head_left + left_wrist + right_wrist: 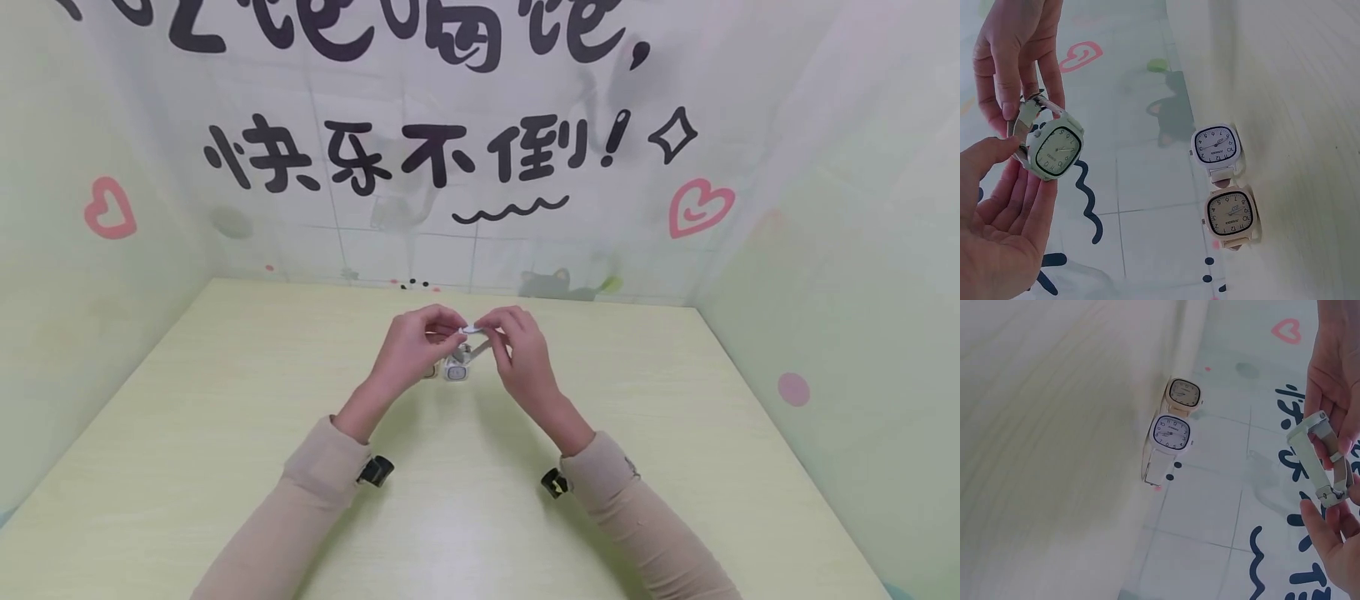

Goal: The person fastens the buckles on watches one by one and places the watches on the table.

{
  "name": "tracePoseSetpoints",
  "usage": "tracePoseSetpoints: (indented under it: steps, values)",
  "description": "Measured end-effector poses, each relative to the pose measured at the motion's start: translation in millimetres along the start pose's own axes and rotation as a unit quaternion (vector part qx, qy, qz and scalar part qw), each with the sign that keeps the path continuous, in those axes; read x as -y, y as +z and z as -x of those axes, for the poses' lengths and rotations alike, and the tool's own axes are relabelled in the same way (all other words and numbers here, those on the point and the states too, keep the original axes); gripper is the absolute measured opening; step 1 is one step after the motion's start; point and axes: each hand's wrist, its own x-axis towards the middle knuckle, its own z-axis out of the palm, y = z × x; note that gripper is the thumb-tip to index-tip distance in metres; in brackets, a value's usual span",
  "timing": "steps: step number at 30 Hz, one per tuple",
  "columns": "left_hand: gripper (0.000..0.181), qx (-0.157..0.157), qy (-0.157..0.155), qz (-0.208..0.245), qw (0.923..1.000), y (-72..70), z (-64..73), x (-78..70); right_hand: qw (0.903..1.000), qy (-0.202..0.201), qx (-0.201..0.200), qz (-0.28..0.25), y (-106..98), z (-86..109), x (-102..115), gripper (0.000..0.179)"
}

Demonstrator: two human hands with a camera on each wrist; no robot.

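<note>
Between them, my left hand (411, 346) and right hand (523, 354) hold a pale green wristwatch (1059, 150) above the table. It has a rounded square dial, and its strap is bent round into a loop. In the left wrist view, the left thumb presses the strap while fingers support the case from below. The right fingers pinch the strap near its upper end. A metal buckle (1325, 495) shows on the strap in the right wrist view. Beneath the hands stand a white wristwatch (456, 372) and, beside it, a beige wristwatch (1230, 214), partly hidden by the left hand in the head view.
The pale wooden table (465, 517) meets a printed backdrop (465, 250) with dark lettering at its far edge. Similar printed panels rise on the left and right sides. Black wrist cameras sit at both sleeve cuffs (600, 471).
</note>
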Motion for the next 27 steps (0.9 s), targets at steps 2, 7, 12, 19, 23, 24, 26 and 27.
tracePoseSetpoints:
  steps: [2,7,12,19,23,24,26,27]
  values:
    - [0.018,-0.003,0.005,-0.016,0.9999,0.0,1.5,0.0,0.9997,-0.005,0.002,0.025,0.4,0.4,-0.1,0.008]
    - [0.017,-0.006,0.025,-0.052,0.9983,-1.8,3.9,-0.5,0.9981,-0.026,0.011,0.054,-0.5,0.8,-1.6,0.009]
    - [0.019,-0.001,0.049,-0.074,0.9961,-2.3,3.0,-1.5,0.9957,-0.059,0.021,0.067,-2.7,-1.7,-1.0,0.011]
    - [0.021,-0.008,0.056,-0.065,0.9963,0.4,1.1,-3.7,0.9977,-0.045,0.024,0.044,-4.1,-4.2,-1.3,0.012]
    - [0.028,-0.012,0.047,-0.026,0.9985,-0.6,-0.6,-6.7,0.9997,-0.022,-0.003,-0.007,-4.7,-5.0,-0.9,0.010]
    - [0.028,-0.012,0.044,-0.019,0.9988,-1.1,-0.9,-7.2,0.9996,-0.020,-0.009,-0.015,-4.9,-5.0,-0.7,0.009]
    - [0.027,-0.012,0.034,-0.010,0.9993,-2.4,-1.3,-7.3,0.9993,-0.026,-0.017,-0.018,-5.3,-5.1,-0.4,0.009]
    - [0.025,-0.012,0.029,-0.006,0.9995,-3.0,-1.3,-6.9,0.9992,-0.031,-0.019,-0.013,-5.6,-5.2,-0.1,0.009]
